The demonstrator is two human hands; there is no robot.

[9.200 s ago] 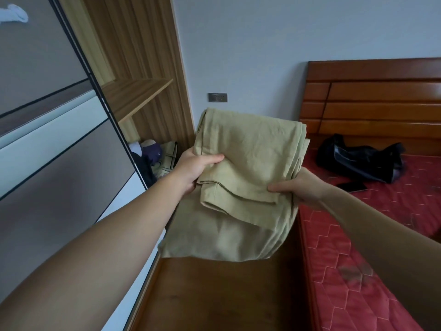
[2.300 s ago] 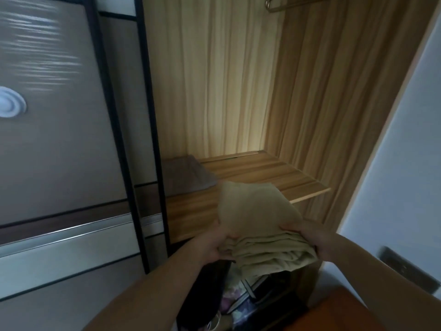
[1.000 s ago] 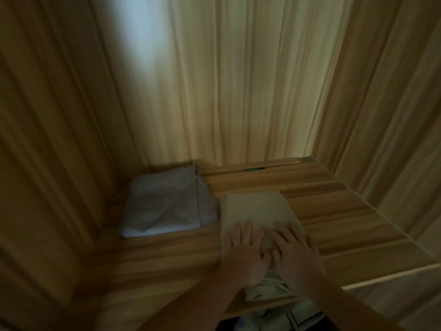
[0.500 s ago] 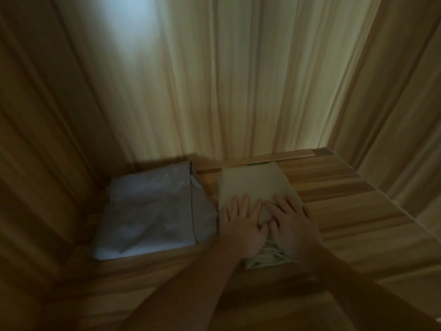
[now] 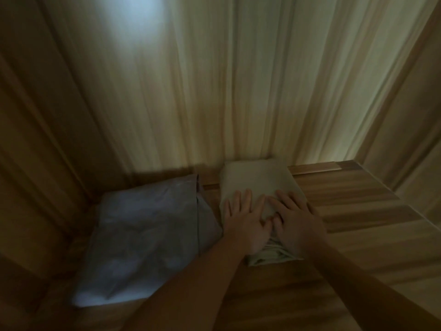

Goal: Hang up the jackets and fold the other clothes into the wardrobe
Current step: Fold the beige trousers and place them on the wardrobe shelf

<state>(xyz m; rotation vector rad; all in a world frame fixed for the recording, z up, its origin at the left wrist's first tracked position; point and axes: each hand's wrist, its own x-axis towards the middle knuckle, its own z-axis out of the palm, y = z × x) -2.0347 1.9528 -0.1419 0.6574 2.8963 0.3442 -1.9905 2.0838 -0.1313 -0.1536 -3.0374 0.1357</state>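
A folded beige garment (image 5: 256,180) lies on the wooden wardrobe shelf (image 5: 358,211), its far edge against the back panel. My left hand (image 5: 243,223) and my right hand (image 5: 296,223) both lie flat on top of it, fingers straight and pointing toward the back, side by side and touching. The garment's layered near edge shows just below my palms. To its left lies a folded grey-blue garment (image 5: 148,235), close beside the beige one.
The wardrobe's back panel (image 5: 238,91) and side walls (image 5: 35,139) close in the shelf on three sides. Bare shelf surface stretches to the right of the beige garment. The light is dim.
Both hands have pushed the beige garment further back on the shelf until it reaches the back panel. Before that I carried it from the bed side to the wardrobe and laid it down.
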